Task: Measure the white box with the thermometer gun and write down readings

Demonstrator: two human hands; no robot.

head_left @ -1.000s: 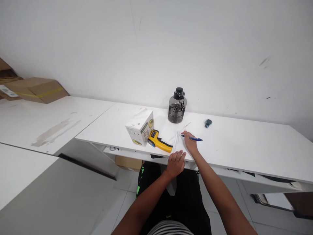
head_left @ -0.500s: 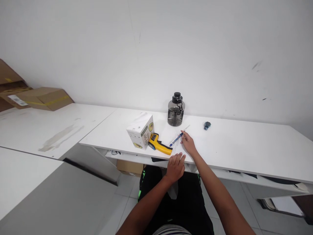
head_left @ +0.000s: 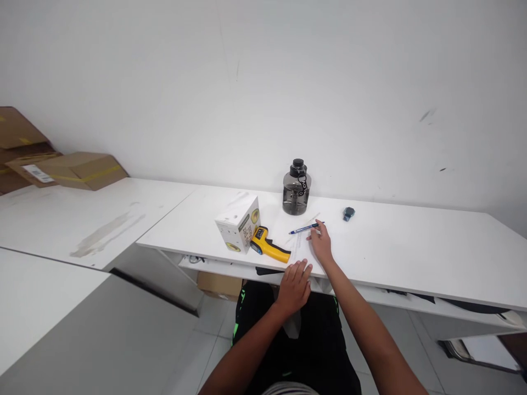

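My right hand (head_left: 320, 243) pinches a blue pen (head_left: 303, 229) near one end, and the pen lies almost level just over the desk. Below it, faint handwriting shows on what looks like a white sheet (head_left: 297, 247), whose edges blend into the desk. My left hand (head_left: 295, 285) rests with fingers stretched out at the desk's front edge. Just beyond that hand lies a yellow and black infrared thermometer gun (head_left: 272, 248), its head against a white printed box (head_left: 239, 224).
A dark transparent water jug (head_left: 296, 189) stands near the wall. To its right lies a small dark watch-like object (head_left: 348, 213). Cardboard boxes (head_left: 84, 170) sit at the far left. Beneath the white desk (head_left: 411, 247) runs an open shelf holding dark items.
The pen has turned from a steep slant to nearly level, and my right hand has shifted slightly right. My left hand stays in place. The camera view has tilted a little.
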